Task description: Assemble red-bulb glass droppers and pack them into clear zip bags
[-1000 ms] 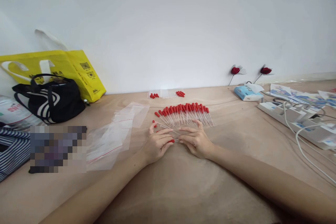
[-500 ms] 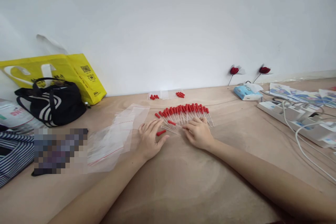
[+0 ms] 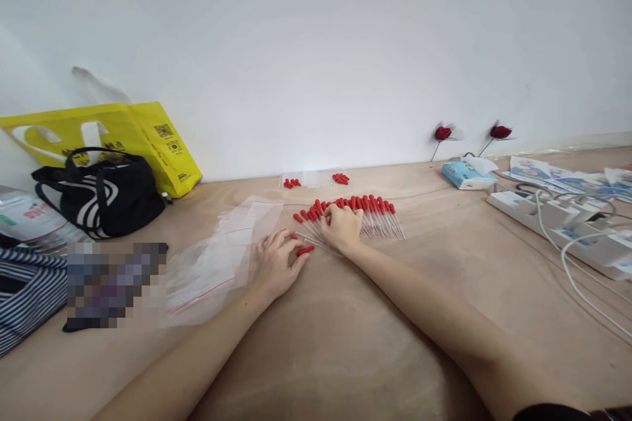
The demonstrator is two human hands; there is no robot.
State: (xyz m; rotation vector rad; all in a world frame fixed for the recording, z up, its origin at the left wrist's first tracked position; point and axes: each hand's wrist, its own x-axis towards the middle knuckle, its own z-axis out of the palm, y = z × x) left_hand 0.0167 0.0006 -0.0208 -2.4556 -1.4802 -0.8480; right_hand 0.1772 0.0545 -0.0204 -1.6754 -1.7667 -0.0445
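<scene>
A fanned row of droppers [image 3: 380, 210] with red rubber bulbs and clear thin stems lies on the table. My right hand [image 3: 342, 227] reaches over the left half of the row, its fingers curled in at a red bulb; the palm side is hidden. Lower left, my left hand [image 3: 276, 262] rests on the table, fingers apart. Between its thumb and index finger lies a loose red bulb [image 3: 305, 250], and another bit of red shows by its fingertips. A few clear stems [image 3: 320, 245] lie between the two hands.
Flat clear zip bags [image 3: 224, 250] spread left of my left hand. Small bags with red bulbs [image 3: 340, 178] lie near the wall. On the right are a tissue pack [image 3: 468, 174], power strips [image 3: 557, 230] with cables, and papers. A black bag [image 3: 106, 194] and yellow bag [image 3: 172, 151] stand left.
My right hand has moved left and forward from the stems onto the red bulbs, its fingers curling in. A loose red bulb between the hands has shifted toward my left fingers. The left hand stays nearly in place.
</scene>
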